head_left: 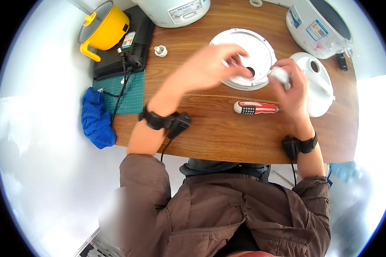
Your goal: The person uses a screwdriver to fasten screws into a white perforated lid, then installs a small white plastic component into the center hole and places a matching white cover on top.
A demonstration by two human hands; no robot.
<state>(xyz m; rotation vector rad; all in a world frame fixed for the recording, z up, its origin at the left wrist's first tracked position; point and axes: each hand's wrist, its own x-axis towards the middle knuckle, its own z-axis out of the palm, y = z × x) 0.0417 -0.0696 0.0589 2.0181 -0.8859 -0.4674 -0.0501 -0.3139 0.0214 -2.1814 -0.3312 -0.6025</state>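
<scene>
A round white lid plate (261, 45) with a dark hole lies on the wooden table in front of me. My left hand (210, 66) is over its left side, blurred by motion, with thumb and forefinger apart. My right hand (294, 92) grips a small rounded white plastic part (280, 75) between thumb and fingers, at the plate's right edge. To the right of that hand, a white domed lid cover (319, 92) with an oval opening rests on the table. A red and white screwdriver (256, 107) lies just nearer to me than the plate.
Two white rice cooker bodies (302, 30) stand at the back. On the left, a yellow pot (109, 32) sits on a black appliance (141, 34) with cables. A green mat (135, 92), a blue cloth (96, 120), a small white cap (160, 51) and a white ring (256, 3) lie around.
</scene>
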